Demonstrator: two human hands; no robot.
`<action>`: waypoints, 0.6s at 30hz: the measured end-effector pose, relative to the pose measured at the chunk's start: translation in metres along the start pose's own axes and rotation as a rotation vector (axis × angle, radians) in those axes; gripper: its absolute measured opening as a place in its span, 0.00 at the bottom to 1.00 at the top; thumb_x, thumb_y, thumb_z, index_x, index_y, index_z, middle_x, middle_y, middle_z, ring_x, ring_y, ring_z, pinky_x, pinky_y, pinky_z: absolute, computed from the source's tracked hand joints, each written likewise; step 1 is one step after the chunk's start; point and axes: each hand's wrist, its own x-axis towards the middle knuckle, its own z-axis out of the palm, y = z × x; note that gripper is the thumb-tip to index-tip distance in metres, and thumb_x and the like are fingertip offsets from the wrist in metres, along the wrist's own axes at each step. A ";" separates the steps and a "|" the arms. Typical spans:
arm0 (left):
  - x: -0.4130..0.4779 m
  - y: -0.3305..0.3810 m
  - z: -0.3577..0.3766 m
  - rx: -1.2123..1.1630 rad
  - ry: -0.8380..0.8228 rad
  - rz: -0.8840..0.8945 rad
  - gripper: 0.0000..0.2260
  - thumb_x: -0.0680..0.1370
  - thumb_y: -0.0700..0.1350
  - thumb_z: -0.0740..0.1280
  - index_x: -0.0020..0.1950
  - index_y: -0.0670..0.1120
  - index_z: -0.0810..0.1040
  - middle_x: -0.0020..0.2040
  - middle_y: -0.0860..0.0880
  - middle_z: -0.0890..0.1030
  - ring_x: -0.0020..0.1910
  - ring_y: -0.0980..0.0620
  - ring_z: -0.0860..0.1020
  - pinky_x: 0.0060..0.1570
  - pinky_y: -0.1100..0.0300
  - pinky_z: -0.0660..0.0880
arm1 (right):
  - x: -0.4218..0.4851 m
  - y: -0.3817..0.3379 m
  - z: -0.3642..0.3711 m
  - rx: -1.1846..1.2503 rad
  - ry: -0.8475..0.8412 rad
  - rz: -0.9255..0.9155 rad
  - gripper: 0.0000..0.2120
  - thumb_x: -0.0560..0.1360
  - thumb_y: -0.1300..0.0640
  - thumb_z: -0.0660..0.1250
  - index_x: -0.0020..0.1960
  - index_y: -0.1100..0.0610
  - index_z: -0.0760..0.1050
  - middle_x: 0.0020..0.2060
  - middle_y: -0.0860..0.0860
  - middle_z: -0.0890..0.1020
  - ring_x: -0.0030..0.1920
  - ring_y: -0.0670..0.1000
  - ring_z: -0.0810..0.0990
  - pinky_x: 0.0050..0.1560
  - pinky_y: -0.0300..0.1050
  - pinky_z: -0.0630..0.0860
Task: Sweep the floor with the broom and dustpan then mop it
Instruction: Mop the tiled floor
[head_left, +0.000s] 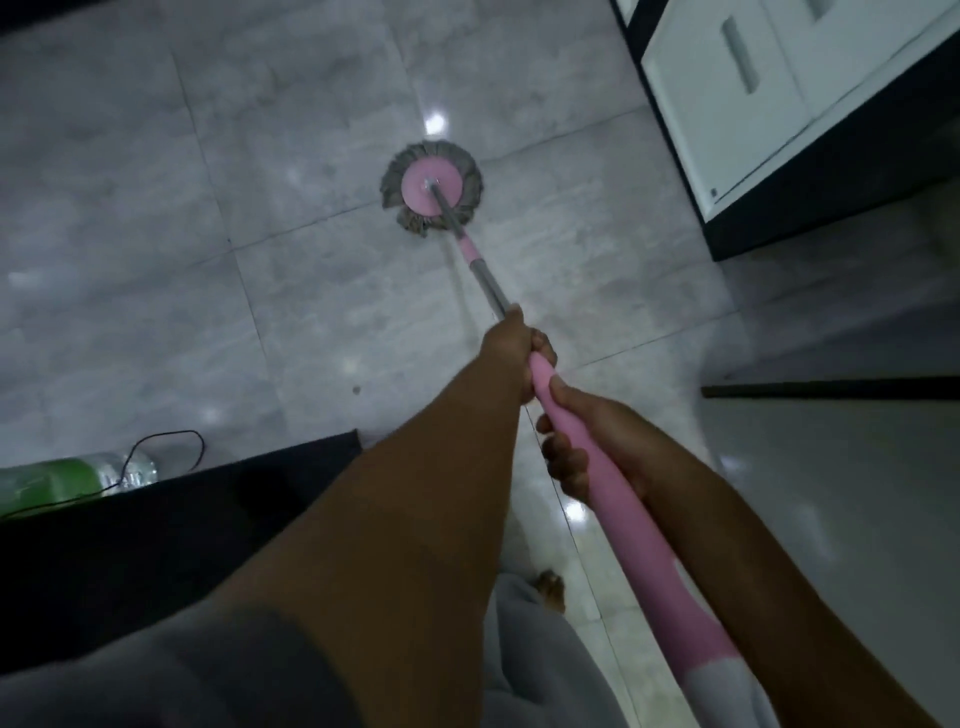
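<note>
While both hands hold the mop handle (597, 467), the mop head (432, 188) sits flat on the floor (260, 286) out ahead, on a grout line where tiles meet. Open floor lies all round the head, widest to the left and toward the person. A white cabinet (769, 130) with a dark base bounds the upper right, its edge well apart from the head. A dark strip (831, 388) runs along the right side, and paler floor lies below it. A dark flat-topped block (156, 530) closes the lower left, its corner near the left forearm.

Floor: grey marbled tiles, glossy, with spots of light reflected. Mop head: round pink disc ringed with grey stringy strands. Shaft: thin bare metal with a short pink collar, then a thick smooth pink grip with a pale grey end at the bottom edge.

The left hand (511, 353) is farther down the handle, fingers wrapped tight where the metal meets the pink grip. The right hand (587, 441) is just behind it, fingers curled round the pink grip, thumb on top.

A clear plastic bottle (62, 480) lies beside the block, mostly green; liquid or label, cannot tell. A thin black cable (171, 441) loops next to it. Cabinet doors are closed, with slot handles. Grey clothing (156, 675) fills the bottom, with a bare foot (551, 590) on the tiles.
</note>
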 end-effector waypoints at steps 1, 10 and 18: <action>-0.010 -0.028 0.000 0.023 -0.008 -0.019 0.21 0.85 0.56 0.57 0.36 0.45 0.65 0.30 0.50 0.64 0.18 0.56 0.62 0.18 0.69 0.60 | -0.015 0.024 -0.012 0.009 0.017 0.003 0.20 0.76 0.41 0.65 0.43 0.60 0.74 0.27 0.51 0.74 0.20 0.46 0.69 0.19 0.37 0.67; -0.073 -0.225 0.017 0.081 -0.040 -0.092 0.22 0.84 0.55 0.59 0.36 0.44 0.67 0.25 0.49 0.65 0.14 0.55 0.63 0.18 0.70 0.62 | -0.124 0.171 -0.110 0.135 0.100 0.069 0.22 0.71 0.41 0.70 0.48 0.60 0.73 0.29 0.53 0.73 0.21 0.48 0.68 0.20 0.38 0.67; -0.034 -0.174 0.029 0.101 -0.045 -0.040 0.22 0.84 0.55 0.59 0.35 0.44 0.67 0.26 0.49 0.65 0.15 0.55 0.63 0.19 0.69 0.63 | -0.078 0.124 -0.103 0.111 0.057 0.018 0.21 0.75 0.41 0.66 0.51 0.61 0.72 0.28 0.52 0.73 0.20 0.47 0.68 0.19 0.38 0.68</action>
